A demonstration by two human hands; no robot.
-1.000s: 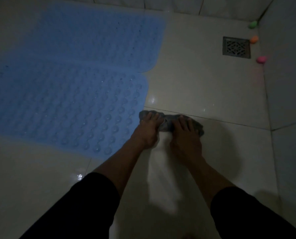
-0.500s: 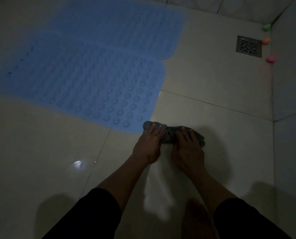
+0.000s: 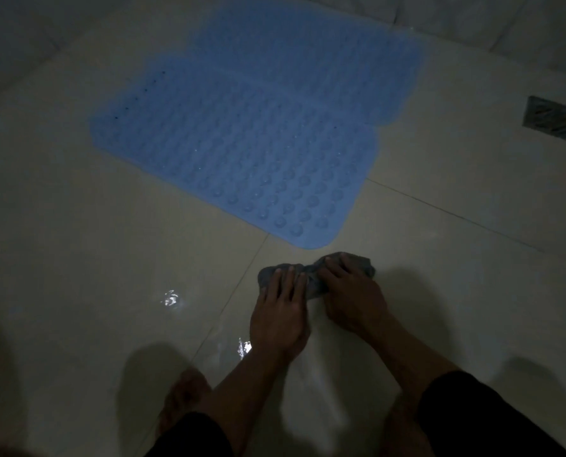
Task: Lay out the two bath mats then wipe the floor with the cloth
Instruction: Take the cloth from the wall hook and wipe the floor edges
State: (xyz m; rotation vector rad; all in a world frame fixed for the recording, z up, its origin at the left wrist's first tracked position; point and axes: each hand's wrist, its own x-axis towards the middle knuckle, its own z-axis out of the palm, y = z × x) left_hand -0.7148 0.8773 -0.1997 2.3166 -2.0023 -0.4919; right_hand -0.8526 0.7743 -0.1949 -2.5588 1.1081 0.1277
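Note:
Two blue studded bath mats lie flat on the pale tiled floor, the near mat (image 3: 242,159) overlapping the far mat (image 3: 324,67) along one long edge. A bunched grey cloth (image 3: 311,285) rests on the floor just in front of the near mat's corner. My left hand (image 3: 280,311) presses down on the cloth's left part, fingers spread over it. My right hand (image 3: 351,298) presses on its right part. Most of the cloth is hidden under both hands.
A square metal floor drain (image 3: 552,118) sits at the right edge near the wall. Tiled walls (image 3: 506,24) run along the back. My bare foot (image 3: 182,400) stands at the lower left. Wet glints (image 3: 171,298) show on the floor left of the hands.
Both hands have drawn the cloth back toward me across the floor, from beside the near mat's edge to just in front of its corner. The view has swung left, pushing the drain to the right edge.

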